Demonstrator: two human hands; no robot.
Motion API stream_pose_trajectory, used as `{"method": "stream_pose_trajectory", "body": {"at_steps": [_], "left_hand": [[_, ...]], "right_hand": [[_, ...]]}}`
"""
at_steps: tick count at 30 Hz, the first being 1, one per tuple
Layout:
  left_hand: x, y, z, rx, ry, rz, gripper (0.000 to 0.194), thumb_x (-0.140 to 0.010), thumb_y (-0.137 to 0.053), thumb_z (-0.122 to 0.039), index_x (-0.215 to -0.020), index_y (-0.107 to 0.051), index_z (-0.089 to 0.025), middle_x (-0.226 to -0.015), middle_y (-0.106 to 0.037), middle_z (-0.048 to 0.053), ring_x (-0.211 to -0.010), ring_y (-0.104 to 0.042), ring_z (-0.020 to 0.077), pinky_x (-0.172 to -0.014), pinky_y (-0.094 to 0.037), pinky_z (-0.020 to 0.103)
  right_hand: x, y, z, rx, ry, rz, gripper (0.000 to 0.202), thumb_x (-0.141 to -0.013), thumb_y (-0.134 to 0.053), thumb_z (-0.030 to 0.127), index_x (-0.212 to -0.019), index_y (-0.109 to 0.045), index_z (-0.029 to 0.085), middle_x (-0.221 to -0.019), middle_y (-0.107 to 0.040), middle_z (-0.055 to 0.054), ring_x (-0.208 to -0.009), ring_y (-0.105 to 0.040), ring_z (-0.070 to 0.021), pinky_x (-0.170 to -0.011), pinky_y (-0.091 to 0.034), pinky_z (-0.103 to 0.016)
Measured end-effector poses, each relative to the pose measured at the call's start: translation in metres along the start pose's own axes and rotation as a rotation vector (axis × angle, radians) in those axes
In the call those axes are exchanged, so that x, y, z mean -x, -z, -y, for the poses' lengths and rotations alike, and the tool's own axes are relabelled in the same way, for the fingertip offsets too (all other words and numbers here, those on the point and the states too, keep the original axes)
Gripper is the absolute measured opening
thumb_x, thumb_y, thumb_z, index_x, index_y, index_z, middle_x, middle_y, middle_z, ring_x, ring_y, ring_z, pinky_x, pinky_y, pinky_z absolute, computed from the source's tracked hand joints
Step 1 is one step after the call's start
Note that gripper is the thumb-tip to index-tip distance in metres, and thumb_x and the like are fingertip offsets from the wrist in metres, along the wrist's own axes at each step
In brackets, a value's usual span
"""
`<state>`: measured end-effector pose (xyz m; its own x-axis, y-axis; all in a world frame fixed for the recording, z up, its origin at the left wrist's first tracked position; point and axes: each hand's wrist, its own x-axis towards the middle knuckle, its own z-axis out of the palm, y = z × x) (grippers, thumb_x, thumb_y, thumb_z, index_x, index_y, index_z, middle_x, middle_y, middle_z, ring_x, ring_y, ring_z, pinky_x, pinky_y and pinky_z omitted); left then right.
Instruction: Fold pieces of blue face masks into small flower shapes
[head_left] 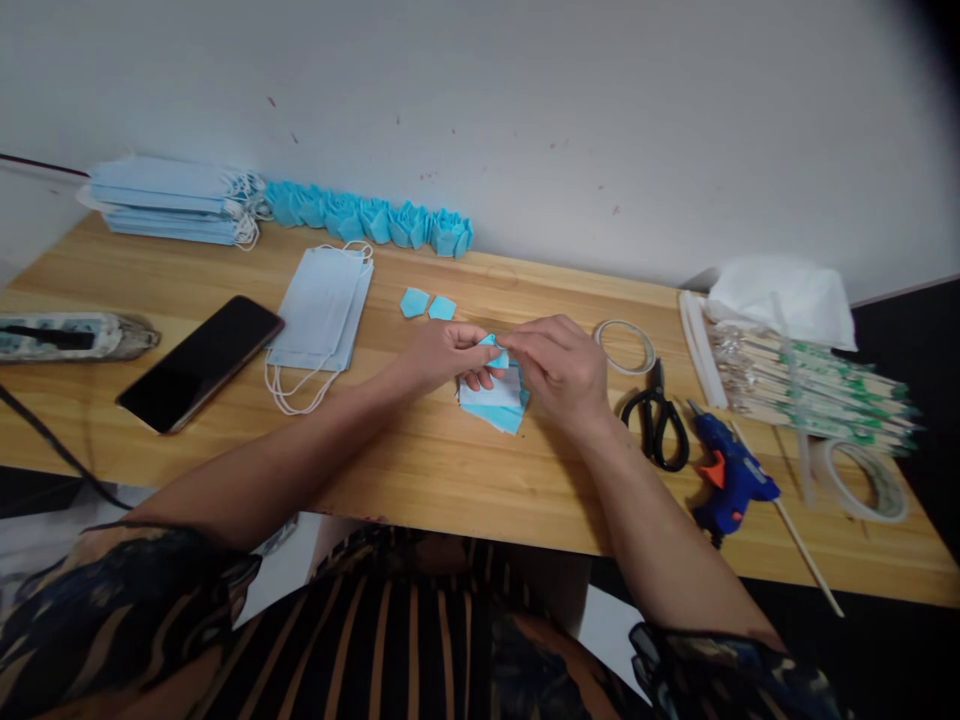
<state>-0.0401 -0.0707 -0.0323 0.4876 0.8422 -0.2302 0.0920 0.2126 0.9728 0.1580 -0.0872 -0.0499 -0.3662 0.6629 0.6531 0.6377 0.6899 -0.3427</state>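
Between both hands is a small piece of light-blue fabric [493,352], partly covered by the fingers. My left hand [448,355] pinches its left side with thumb and fingers. From the right, the fingertips of my right hand [562,368] close on its upper edge. Just below lie several flat blue and white fabric pieces [491,408] on the wooden table [420,460]. Two folded blue pieces with pointed ends, a left one [414,302] and a right one [442,307], rest beyond my left hand.
Blue fabric flowers [375,218] line the wall beside stacked face masks [169,200]. More masks [319,305] and a phone [202,362] lie left. At right are a tape roll [625,347], black scissors [657,420], a blue glue gun [731,470], wrapped sticks [817,385] and wider tape [862,482].
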Motion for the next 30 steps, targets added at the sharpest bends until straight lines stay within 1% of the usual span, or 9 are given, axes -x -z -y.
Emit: {"method": "stream_pose_trajectory", "body": {"at_steps": [2,6,10,14,16,18,21,24,30], "left_hand": [[0.000,0.001,0.001,0.012,-0.008,0.009,0.019,-0.088,-0.072,-0.022,-0.071,-0.067,-0.013,-0.062,-0.072,0.002,-0.051,-0.063,0.0073,-0.055,-0.051,0.018],[-0.003,0.005,0.007,0.037,-0.021,0.035,0.022,-0.085,-0.078,-0.031,-0.077,-0.069,-0.013,-0.064,-0.074,0.003,-0.054,-0.064,0.0080,-0.056,-0.052,0.018],[-0.005,0.006,0.010,0.080,-0.024,0.038,0.022,-0.086,-0.078,-0.032,-0.079,-0.070,-0.013,-0.064,-0.074,0.002,-0.053,-0.064,0.0074,-0.056,-0.052,0.018],[-0.005,0.005,0.011,0.099,-0.038,0.005,0.023,-0.087,-0.077,-0.033,-0.079,-0.069,-0.013,-0.064,-0.074,0.002,-0.054,-0.065,0.0082,-0.057,-0.053,0.020],[-0.004,0.005,0.011,0.107,-0.058,-0.026,0.023,-0.085,-0.078,-0.034,-0.079,-0.069,-0.013,-0.065,-0.074,0.002,-0.055,-0.065,0.0089,-0.058,-0.054,0.021],[-0.004,0.005,0.012,0.125,-0.081,-0.052,0.025,-0.084,-0.079,-0.037,-0.081,-0.068,-0.014,-0.067,-0.074,0.002,-0.057,-0.067,0.0101,-0.059,-0.055,0.022],[-0.005,0.005,0.014,0.141,-0.119,-0.089,0.029,-0.082,-0.080,-0.040,-0.082,-0.069,-0.014,-0.073,-0.076,0.004,-0.061,-0.068,0.0114,-0.060,-0.056,0.023],[-0.006,0.005,0.015,0.124,-0.149,-0.134,0.031,-0.081,-0.080,-0.043,-0.081,-0.070,-0.014,-0.071,-0.075,0.004,-0.061,-0.068,0.0120,-0.060,-0.056,0.024],[-0.005,0.004,0.015,0.086,-0.190,-0.155,0.036,-0.075,-0.083,-0.049,-0.076,-0.071,-0.015,-0.068,-0.073,0.003,-0.062,-0.068,0.0123,-0.061,-0.057,0.024]], "right_hand": [[0.001,-0.001,-0.001,0.005,0.029,-0.029,0.026,-0.101,-0.057,0.020,-0.102,-0.081,0.030,-0.095,-0.080,-0.005,-0.087,-0.070,-0.0203,-0.076,-0.054,-0.036],[0.002,-0.003,-0.002,0.026,0.079,-0.076,0.025,-0.100,-0.059,0.018,-0.102,-0.081,0.029,-0.094,-0.080,-0.004,-0.085,-0.071,-0.0190,-0.074,-0.055,-0.034],[0.003,-0.005,-0.004,0.026,0.055,-0.063,0.026,-0.100,-0.058,0.017,-0.102,-0.081,0.030,-0.096,-0.081,-0.004,-0.086,-0.072,-0.0193,-0.074,-0.055,-0.035],[0.003,-0.005,-0.004,-0.058,0.010,-0.035,0.032,-0.099,-0.052,0.014,-0.104,-0.080,0.031,-0.100,-0.081,-0.003,-0.091,-0.073,-0.0196,-0.079,-0.056,-0.037],[0.003,-0.004,-0.002,-0.134,-0.062,-0.006,0.032,-0.099,-0.051,0.015,-0.109,-0.078,0.030,-0.102,-0.081,-0.003,-0.095,-0.074,-0.0199,-0.084,-0.057,-0.038],[0.002,-0.003,0.003,-0.221,-0.196,-0.017,0.026,-0.099,-0.054,0.019,-0.112,-0.075,0.029,-0.103,-0.080,-0.003,-0.096,-0.074,-0.0197,-0.086,-0.057,-0.038],[-0.001,-0.002,0.011,-0.308,-0.368,-0.048,0.012,-0.097,-0.060,0.026,-0.099,-0.072,0.025,-0.095,-0.078,-0.002,-0.088,-0.072,-0.0185,-0.080,-0.058,-0.035],[-0.002,-0.003,0.014,-0.328,-0.410,-0.005,0.009,-0.092,-0.064,0.027,-0.084,-0.069,0.024,-0.085,-0.075,-0.001,-0.081,-0.069,-0.0177,-0.077,-0.056,-0.034],[-0.003,-0.007,0.014,-0.334,-0.459,0.033,0.007,-0.089,-0.066,0.029,-0.083,-0.067,0.025,-0.085,-0.074,-0.001,-0.081,-0.068,-0.0185,-0.076,-0.055,-0.035]]}}
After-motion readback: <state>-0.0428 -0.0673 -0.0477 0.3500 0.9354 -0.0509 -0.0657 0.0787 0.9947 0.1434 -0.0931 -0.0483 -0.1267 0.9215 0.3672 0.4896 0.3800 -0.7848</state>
